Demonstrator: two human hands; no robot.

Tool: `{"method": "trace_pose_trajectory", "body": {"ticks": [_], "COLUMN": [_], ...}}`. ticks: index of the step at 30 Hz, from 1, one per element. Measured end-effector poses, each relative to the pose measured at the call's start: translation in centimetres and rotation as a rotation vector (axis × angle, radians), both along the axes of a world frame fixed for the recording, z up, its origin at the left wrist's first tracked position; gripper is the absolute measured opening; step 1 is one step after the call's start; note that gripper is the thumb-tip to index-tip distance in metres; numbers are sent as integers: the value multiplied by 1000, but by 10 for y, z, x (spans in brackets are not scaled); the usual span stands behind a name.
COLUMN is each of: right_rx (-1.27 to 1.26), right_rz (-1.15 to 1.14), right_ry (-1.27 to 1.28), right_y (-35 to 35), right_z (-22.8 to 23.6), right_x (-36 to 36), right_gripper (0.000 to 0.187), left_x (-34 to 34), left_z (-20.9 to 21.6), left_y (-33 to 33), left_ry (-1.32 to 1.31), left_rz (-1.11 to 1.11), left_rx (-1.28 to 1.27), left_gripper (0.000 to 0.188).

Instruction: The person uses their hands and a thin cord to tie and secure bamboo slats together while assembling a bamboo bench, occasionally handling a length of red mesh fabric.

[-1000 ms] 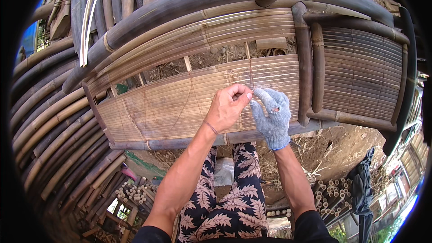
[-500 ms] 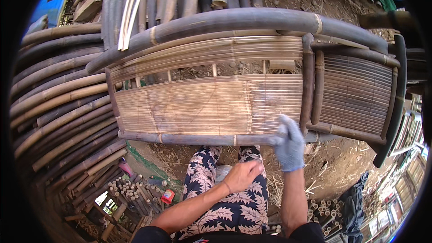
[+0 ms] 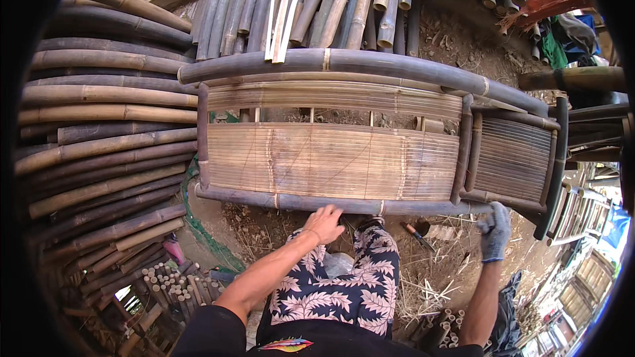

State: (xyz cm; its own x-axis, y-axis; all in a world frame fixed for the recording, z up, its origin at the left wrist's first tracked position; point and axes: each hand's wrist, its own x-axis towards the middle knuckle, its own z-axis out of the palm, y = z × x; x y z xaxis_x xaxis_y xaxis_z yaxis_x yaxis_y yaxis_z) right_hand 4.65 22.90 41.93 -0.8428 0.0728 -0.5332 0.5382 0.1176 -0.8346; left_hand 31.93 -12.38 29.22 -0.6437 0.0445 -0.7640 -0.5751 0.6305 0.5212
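Left hand (image 3: 325, 223), curled, is hanging by the front edge of the bamboo bench (image 3: 334, 165); gloved right hand (image 3: 495, 233) is hovering near its front-right corner, both grips unclear. The bench is enclosing slats (image 3: 370, 175); poles (image 3: 360, 16) are lying behind.

A long dark-brown and grey bamboo bench (image 3: 357, 158) stretches lengthwise from left to right, its frame of thick round poles. Its pale tan slatted seat panel (image 3: 324, 175) is crossed by thin dark strands (some run straight, others slant). A narrower slatted strip (image 3: 331, 97) lies beyond an open gap bridged by short pale pieces; a smaller, darker slatted panel (image 3: 512, 155) fills the right end.
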Motion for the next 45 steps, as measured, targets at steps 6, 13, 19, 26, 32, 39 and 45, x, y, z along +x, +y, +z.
{"method": "trace_pose_trajectory", "body": {"ticks": [6,13,19,26,32,39,45], "right_rx": [1889,688,399,97,1002,1217,1151], "right_rz": [928,1399,1481,1439,472,991,963], "right_ry": [260,-736,-641,128,-51,230,708], "right_y": [138,-35,31,45,52,-14,-89], "right_z": [29,9,48,107,19,-132,-271], "right_x": [19,275,354,305,175,11,-91], "right_gripper": [47,73,42,24,22,25,25], "left_x": [144,161,175,150,142,29,-111], "left_z": [25,66,118,127,80,19,-96], "left_y": [59,89,61,55,77,54,29], "left_ry": [-203,-154,-274,-618,-450,-2,382], "left_rz": [-509,-276,-84,-81,138,477,509], "left_rx": [555,845,1135,1260,1073,377,-38], "left_gripper": [54,39,22,28,25,25,23]}}
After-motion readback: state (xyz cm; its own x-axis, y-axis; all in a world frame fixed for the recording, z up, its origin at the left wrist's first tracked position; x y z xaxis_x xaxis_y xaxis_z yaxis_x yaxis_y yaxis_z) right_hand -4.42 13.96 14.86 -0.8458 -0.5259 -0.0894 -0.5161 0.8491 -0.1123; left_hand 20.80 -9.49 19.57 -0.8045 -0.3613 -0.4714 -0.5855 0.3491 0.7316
